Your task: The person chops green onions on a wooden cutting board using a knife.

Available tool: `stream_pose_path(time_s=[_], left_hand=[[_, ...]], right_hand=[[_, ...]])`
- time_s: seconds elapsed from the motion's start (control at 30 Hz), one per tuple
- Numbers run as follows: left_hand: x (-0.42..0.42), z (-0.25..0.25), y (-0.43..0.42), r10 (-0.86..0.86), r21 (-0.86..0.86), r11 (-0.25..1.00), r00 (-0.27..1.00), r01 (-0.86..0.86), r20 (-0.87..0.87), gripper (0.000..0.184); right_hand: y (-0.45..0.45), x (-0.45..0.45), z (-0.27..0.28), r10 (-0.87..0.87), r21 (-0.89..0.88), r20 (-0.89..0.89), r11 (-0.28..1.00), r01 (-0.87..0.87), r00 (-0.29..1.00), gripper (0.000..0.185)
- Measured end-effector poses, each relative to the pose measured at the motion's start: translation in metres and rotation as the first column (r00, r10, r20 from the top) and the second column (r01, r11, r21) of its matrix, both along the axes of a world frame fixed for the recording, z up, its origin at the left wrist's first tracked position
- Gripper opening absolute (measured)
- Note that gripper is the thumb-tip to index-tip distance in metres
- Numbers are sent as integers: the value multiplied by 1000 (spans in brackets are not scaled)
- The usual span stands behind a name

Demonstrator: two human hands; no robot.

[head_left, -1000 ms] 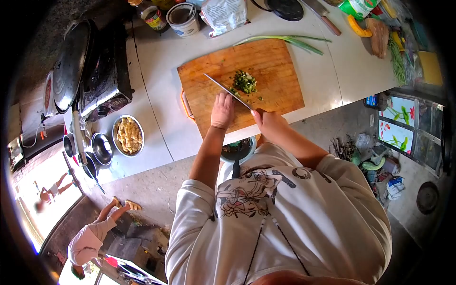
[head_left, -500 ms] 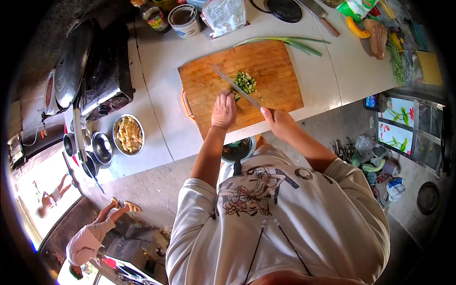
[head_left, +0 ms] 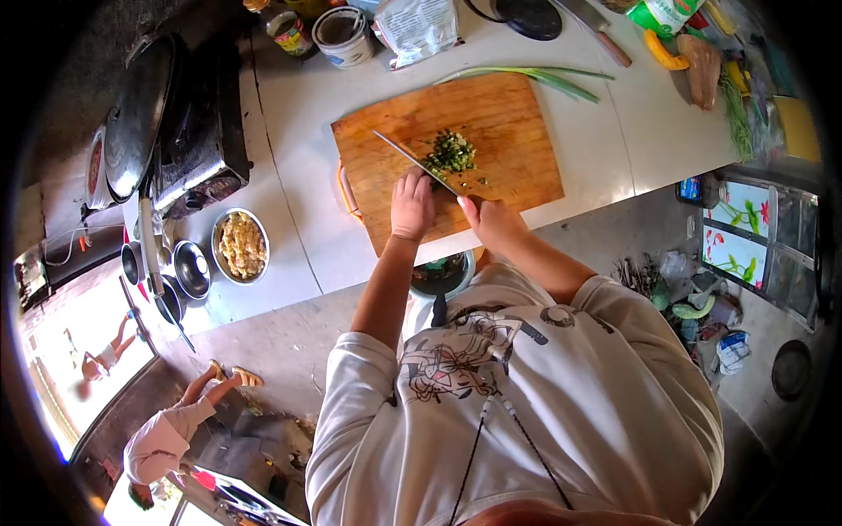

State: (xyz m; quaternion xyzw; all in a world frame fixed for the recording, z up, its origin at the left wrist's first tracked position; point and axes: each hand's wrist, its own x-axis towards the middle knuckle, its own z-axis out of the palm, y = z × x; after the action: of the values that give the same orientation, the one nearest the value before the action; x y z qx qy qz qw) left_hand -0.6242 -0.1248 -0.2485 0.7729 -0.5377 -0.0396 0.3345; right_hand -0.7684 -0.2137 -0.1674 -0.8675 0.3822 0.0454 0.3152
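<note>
My right hand grips the handle of a kitchen knife, whose blade slants up and left across the wooden cutting board. Beside the blade, my left hand presses curled fingers onto the board, holding green stalks that look like scallion; most of them are hidden under the fingertips. A small heap of chopped scallion lies just past the blade, with a few loose bits near the right hand. Whole scallions stretch along the board's far edge.
Left on the counter stand a bowl of pale yellow chunks, a dark bowl and a stove. Behind are a tub, a bag and a cleaver. Another person bends at lower left.
My right hand and the knife have moved left and the blade now sits closer to my left fingers. My left hand stays in nearly the same place.
</note>
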Motion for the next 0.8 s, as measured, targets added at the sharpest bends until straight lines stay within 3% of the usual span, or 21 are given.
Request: stream_pose_path(time_s=[0.03,0.1,0.2,0.4,0.53,0.67,0.73,0.8], left_hand=[[-1,1,1,14,-39,999,1000,-14,0,21],[-3,2,2,30,-77,997,1000,-30,-1,21],[-2,0,0,45,-128,991,999,-48,-21,19],[-4,-3,1,97,-103,989,990,-107,-98,17],[-3,-1,2,110,-87,989,986,-122,-125,17],[-4,0,2,117,-67,990,987,-125,-112,15],[-3,-1,4,107,-94,989,989,-117,-106,14],[-1,-1,0,101,-141,983,990,-115,-102,14]], right_hand=[[-5,-2,0,-3,-5,3,1000,3,1000,64],[-16,-7,0,-25,185,-21,982,28,999,63],[-19,-6,47,-45,251,-32,967,52,998,61],[-9,-13,59,101,239,-132,969,-67,986,49],[3,-9,32,75,93,-88,993,-67,993,43],[5,10,17,75,58,-97,996,-70,992,43],[6,7,4,19,-55,33,998,-17,999,59],[-6,1,3,17,27,-66,1000,-15,998,63]])
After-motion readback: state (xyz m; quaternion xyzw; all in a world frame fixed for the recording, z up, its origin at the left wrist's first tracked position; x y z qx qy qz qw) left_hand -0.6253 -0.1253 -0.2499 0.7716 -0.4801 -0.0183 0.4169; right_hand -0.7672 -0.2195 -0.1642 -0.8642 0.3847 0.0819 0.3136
